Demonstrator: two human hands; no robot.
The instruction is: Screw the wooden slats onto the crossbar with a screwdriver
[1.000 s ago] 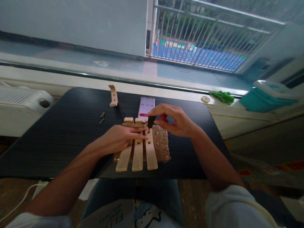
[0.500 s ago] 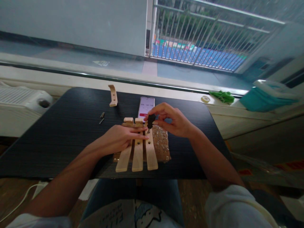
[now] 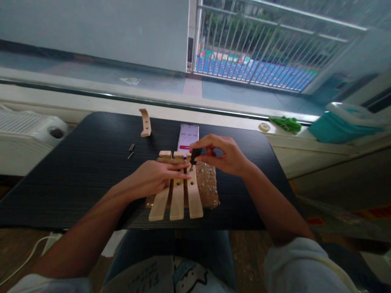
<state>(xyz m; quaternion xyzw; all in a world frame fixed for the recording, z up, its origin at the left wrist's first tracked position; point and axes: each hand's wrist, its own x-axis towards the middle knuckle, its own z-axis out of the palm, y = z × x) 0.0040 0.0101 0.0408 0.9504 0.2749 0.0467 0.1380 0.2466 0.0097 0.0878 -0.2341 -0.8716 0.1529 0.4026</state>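
Three pale wooden slats (image 3: pixel 176 203), curved up at the far end and drilled with holes, lie side by side across a brown, plastic-wrapped block (image 3: pixel 207 185). My left hand (image 3: pixel 152 176) lies over them from the left, its fingers stretched across to the right-hand slat (image 3: pixel 194 201). My right hand (image 3: pixel 221 152) pinches the black handle of a short screwdriver (image 3: pixel 195 154). Its tip points down at the upper hole of the right-hand slat, between two of my left fingers. Whether a screw head sits there is too small to tell.
A fourth curved wooden piece (image 3: pixel 146 123) stands at the back of the black table (image 3: pixel 82 162). Several screws (image 3: pixel 131 151) lie left of the slats. A phone (image 3: pixel 188 136) showing a timer lies just behind them. Tape (image 3: pixel 264 127) and a green cloth (image 3: pixel 285 124) sit on the windowsill.
The screwdriver handle has tilted slightly to the right, and my right-hand fingers have shifted around it. My left hand and the slats stay in place.
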